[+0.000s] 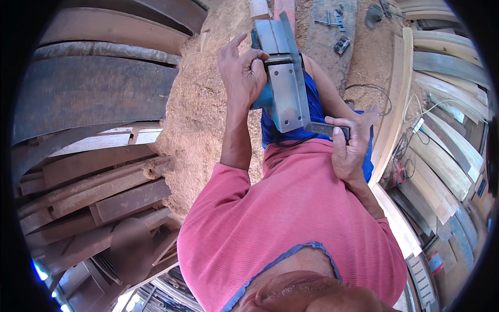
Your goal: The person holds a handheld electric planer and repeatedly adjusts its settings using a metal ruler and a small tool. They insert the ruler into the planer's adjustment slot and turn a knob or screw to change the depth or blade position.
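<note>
My left hand (241,73) is closed around the teal body of an electric planer (283,78), which I hold turned over in front of my pink shirt so its grey metal sole faces up. My right hand (351,148) pinches a small flat dark metal bar (325,128) that lies against the near end of the sole. A black cord runs from under the planer across my lap. My blue shorts show beneath the tool.
Sawdust covers the ground (208,104) ahead. Dark weathered planks (99,93) are stacked at the left, and paler boards (442,140) lean at the right with cables (410,130) among them. Small metal tools (335,23) lie on a plank at the top.
</note>
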A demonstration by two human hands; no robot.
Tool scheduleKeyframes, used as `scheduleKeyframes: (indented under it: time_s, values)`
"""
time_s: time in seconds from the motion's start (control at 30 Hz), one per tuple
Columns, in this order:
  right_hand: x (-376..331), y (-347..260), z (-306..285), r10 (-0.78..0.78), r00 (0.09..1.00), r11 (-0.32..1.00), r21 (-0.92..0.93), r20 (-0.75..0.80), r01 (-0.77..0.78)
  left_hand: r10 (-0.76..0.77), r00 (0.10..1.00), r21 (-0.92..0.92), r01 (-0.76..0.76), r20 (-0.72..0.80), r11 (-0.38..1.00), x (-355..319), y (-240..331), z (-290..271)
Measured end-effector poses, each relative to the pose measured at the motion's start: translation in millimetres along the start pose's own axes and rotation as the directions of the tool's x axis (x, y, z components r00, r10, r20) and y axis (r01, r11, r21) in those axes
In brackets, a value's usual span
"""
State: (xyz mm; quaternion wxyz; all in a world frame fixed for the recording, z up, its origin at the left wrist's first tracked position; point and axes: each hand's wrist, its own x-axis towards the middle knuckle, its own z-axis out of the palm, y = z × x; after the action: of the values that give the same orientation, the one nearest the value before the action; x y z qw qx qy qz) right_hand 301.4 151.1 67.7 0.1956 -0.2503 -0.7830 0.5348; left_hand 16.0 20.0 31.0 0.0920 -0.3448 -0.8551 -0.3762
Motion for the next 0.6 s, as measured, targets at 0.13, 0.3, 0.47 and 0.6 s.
scheduleKeyframes:
  time_s: [0.13,0.3,0.47,0.6]
  values:
    - [-1,-14,0,0.030,0.999,0.998,0.062,0.026,-0.032,-0.104,0.993,-0.084,0.108,0.046,0.991,0,0,0]
    - [-1,-22,11,-0.037,0.998,0.993,0.111,0.054,0.031,-0.127,0.991,-0.104,0.131,0.048,0.986,0,3,2]
    - [-4,-24,15,-0.023,0.996,0.993,0.117,0.082,0.014,-0.118,0.992,-0.096,0.121,0.033,0.988,1,0,4]
    - [-4,-26,15,-0.038,0.994,0.997,0.077,0.106,0.030,-0.106,0.994,-0.129,0.105,0.003,0.986,1,-2,5]
